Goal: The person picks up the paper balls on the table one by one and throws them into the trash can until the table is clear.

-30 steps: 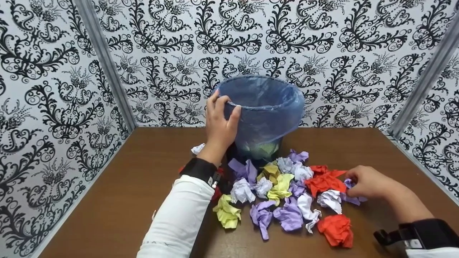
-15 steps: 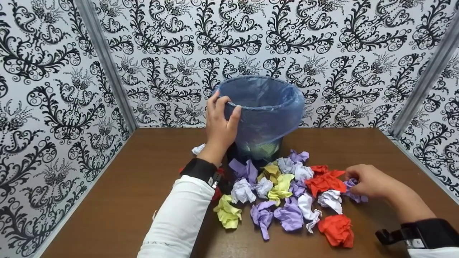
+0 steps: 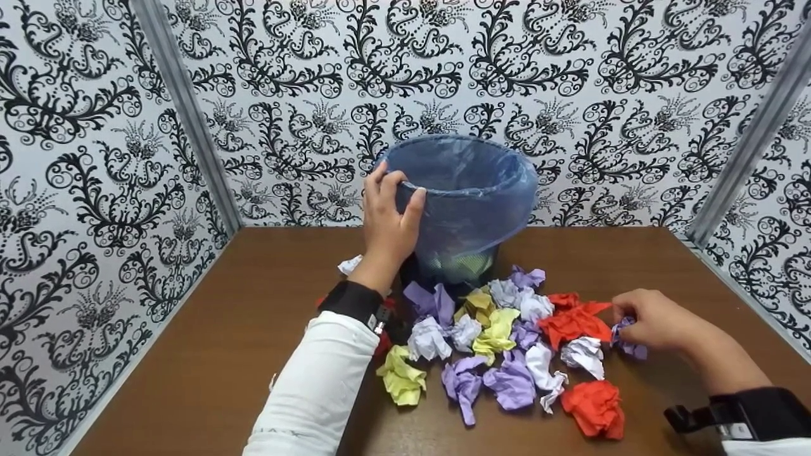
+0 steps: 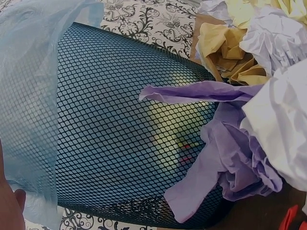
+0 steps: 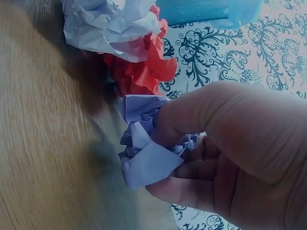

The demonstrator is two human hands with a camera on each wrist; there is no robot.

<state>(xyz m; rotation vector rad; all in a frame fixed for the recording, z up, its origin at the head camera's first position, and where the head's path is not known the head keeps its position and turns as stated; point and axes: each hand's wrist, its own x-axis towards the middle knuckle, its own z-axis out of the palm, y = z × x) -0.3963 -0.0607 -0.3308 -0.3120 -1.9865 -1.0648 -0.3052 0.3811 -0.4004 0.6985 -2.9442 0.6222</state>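
Observation:
A dark mesh wastebasket [image 4: 120, 120] with a blue bag liner [image 3: 475, 218] folded over its rim stands at the back of the table. My left hand [image 3: 389, 218] grips the rim on its left side, the thumb in front. Low inside, yellow-green paper shows through the mesh. To the right of the paper pile, my right hand [image 3: 656, 323] pinches a crumpled purple paper ball [image 5: 148, 163] between thumb and fingers, close over the table. Beside it lie a red paper ball [image 3: 576, 323] and a white paper ball [image 3: 584, 356].
Several crumpled balls cover the table [image 3: 209, 354] in front of the wastebasket, among them a yellow paper ball [image 3: 402, 375] and a nearer red paper ball [image 3: 595, 408]. A white paper ball [image 3: 350, 264] lies left of the basket. Patterned walls [image 3: 304, 126] enclose the back and sides.
The purple paper ball in my right hand has turned a little and looks more bunched up. My right hand has shifted very slightly; the left hand stays on the rim.

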